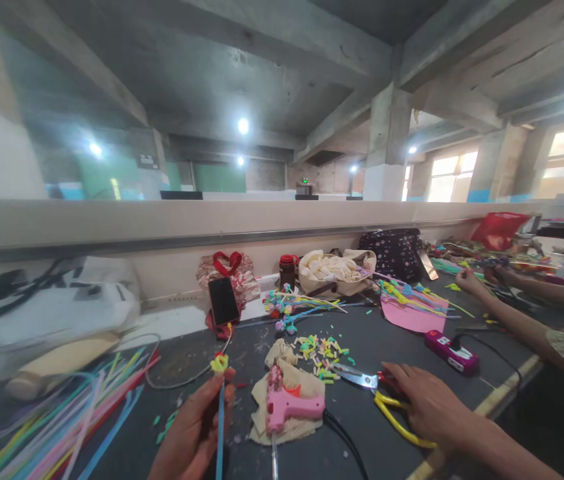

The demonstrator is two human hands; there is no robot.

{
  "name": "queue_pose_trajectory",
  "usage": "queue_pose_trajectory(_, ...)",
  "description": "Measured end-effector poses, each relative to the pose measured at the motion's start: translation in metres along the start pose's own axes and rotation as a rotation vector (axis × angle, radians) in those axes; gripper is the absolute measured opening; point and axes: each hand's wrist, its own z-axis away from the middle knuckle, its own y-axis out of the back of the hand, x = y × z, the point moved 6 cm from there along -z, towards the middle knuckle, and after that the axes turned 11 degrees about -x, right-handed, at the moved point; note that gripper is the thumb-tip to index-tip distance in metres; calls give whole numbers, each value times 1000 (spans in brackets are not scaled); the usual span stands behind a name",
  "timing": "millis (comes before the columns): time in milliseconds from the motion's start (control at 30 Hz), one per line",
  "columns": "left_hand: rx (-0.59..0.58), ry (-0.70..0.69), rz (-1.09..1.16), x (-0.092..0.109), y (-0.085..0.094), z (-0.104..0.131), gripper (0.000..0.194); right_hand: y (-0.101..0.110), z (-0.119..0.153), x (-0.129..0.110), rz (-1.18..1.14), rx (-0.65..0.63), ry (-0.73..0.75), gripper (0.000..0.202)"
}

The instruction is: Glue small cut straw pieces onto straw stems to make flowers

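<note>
My left hand (195, 423), low and left of centre, pinches a thin blue stem (221, 427) upright. A small yellow flower-like head (219, 363) tops it, with a bit of red above. On the table to the right, my right hand (425, 400) has its fingers curled over the handle of scissors (359, 375), whose metal blades point left. A yellow handle-like loop (405, 427) lies under that hand; its join to the scissors is hidden. Between my hands a pink glue gun (292, 405) rests on a crumpled beige cloth (259, 407).
Cut yellow and green bits (322, 353) lie beyond the glue gun. Long coloured stems (82, 413) fan out at left. Finished-looking flowers (289, 307), a phone (223, 300) and a purple power strip (452, 351) stand farther back. Another person's arms (517, 313) work at right.
</note>
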Motion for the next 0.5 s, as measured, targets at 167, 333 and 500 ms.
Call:
queue_pose_trajectory(167,-46,-5,-48,-5,0,-4,7,5,3,1,-47,-23,-14,68)
queue_pose_trajectory(333,-53,-7,-47,-8,6,-10,7,21,7,5,-162,-58,-8,70)
queue_pose_trajectory(500,-65,3,-59,-9,6,-11,10,33,8,4,-164,-64,5,73)
